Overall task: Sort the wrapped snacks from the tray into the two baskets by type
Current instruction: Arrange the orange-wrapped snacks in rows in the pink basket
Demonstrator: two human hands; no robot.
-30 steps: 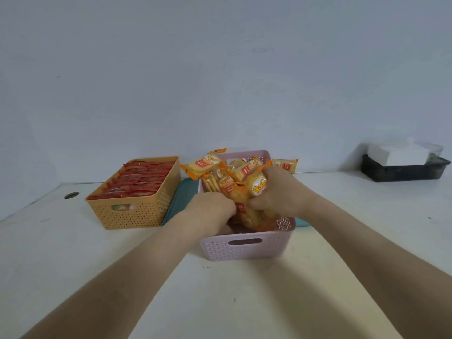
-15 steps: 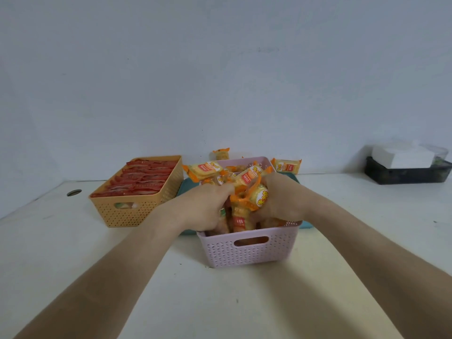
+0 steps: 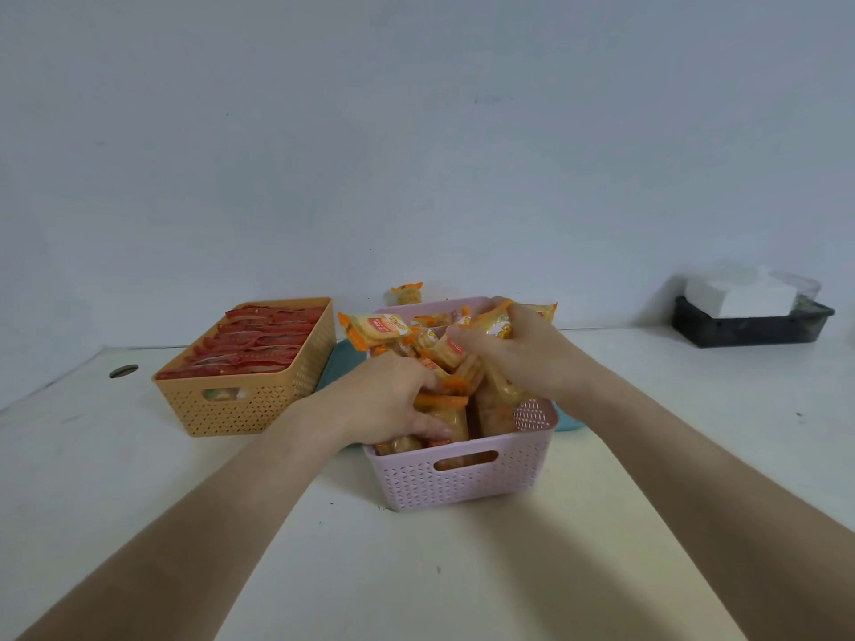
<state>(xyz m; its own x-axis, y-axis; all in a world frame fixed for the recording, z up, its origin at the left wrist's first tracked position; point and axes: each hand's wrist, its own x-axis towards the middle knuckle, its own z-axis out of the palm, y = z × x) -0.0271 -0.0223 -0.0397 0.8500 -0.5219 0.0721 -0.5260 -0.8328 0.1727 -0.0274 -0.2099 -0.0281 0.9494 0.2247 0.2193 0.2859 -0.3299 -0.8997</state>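
A pale, matt tabletop, lightly speckled, is seen beneath both bare forearms and is met at the back by a plain grey-white wall.

The left hand is sunk into the near-left part of the pink basket, its fingers curled round orange-wrapped snacks in the heap. How many packets are gripped cannot be told, as the fingertips are buried. Just right of it and a little farther back, the right hand is clamped on a yellow packet, which is held above the heap. The basket is filled past its rim, and some packets are tipped out over the corner just beyond the left hand.

A strip of the teal tray is shown left of the left hand, between the two baskets, and another corner is glimpsed beside the right wrist. Farther left of the left hand the orange basket is set, packed with rows of red-wrapped snacks. One lone packet is seen beyond both hands, near the wall.

A small round hole is cut in the tabletop past the orange basket. Well to the right of the right hand, against the wall, a black tray is placed with a white box in it.
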